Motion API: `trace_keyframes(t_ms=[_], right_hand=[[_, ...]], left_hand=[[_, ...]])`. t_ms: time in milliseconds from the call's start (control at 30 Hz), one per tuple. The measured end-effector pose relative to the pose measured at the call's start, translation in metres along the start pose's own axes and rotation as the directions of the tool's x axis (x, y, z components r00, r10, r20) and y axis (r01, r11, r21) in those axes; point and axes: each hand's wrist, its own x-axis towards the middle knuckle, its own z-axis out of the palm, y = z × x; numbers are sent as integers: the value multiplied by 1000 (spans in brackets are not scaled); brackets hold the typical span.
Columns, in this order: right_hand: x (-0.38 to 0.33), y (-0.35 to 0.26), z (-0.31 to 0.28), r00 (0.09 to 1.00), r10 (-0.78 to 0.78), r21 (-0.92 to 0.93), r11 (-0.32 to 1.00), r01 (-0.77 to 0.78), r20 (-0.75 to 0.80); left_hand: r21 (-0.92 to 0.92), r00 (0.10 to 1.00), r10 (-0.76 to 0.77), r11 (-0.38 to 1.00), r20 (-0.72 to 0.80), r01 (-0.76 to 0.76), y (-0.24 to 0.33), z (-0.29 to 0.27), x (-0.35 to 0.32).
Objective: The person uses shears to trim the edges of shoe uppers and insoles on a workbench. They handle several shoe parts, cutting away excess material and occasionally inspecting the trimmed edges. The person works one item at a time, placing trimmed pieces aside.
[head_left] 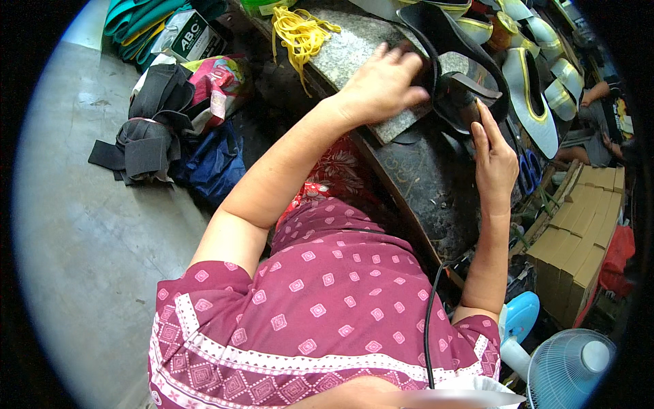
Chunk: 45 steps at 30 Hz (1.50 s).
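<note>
My left hand (388,78) is over the pale stone slab (334,58) on the workbench, thumb apart from its fingers, the fingertips slightly blurred. I see nothing held in it. Just right of it, a curved black shoe upper (426,27) stands in a loop on the bench. My right hand (496,153) is closed around the dark handle of a hammer (466,109). The hammer's metal head lies inside the loop of the upper, and its wedge end points right. The hand partly hides the handle.
Yellow straps (300,37) lie at the slab's left end. Grey shoe uppers with yellow edges (530,102) and blue-handled scissors (530,170) are at right. Beyond are stacked cardboard pieces (579,225), a fan (572,368) and another person's hand (598,93). Black fabric pieces (146,146) sit left.
</note>
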Motion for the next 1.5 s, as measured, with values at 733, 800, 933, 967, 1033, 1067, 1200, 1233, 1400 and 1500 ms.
trace_keyframes(t_ms=[733, 800, 933, 967, 1033, 1067, 1200, 1233, 1400, 1500], right_hand=[[2, 0, 0, 1000, 23, -156, 987, -21, 12], [2, 0, 0, 1000, -21, -161, 987, 17, -21], [1, 1, 1, 1000, -21, -158, 987, 18, -16], [1, 1, 2, 999, -19, -146, 989, 15, -27], [0, 0, 1, 1000, 11, -145, 989, -12, -8], [0, 0, 1, 999, 34, -155, 987, -32, 14], [1, -1, 0, 1000, 10, -176, 984, -8, 10], [1, -1, -1, 999, 29, -169, 985, -25, 20], [2, -1, -1, 995, 94, -155, 984, -87, 45], [4, 1, -1, 996, 73, -179, 982, -64, 43]], left_hand=[[106, 996, 57, 993, -69, -50, 22, -52, -73], [187, 992, 105, 975, 75, -117, 23, -29, -56], [227, 974, 193, 950, 119, -216, 2, -6, -28], [203, 974, 195, 955, 113, -214, -4, -5, -24], [195, 977, 183, 960, 106, -201, -10, -6, -21], [203, 980, 164, 962, 109, -184, -12, -7, -20], [289, 984, -26, 957, 176, -26, -7, -14, -31], [320, 996, -43, 947, 80, 15, -4, -18, -39], [402, 972, -221, 885, -80, 234, -5, -48, -107], [223, 754, -612, 790, 238, 571, -17, -58, -133]])
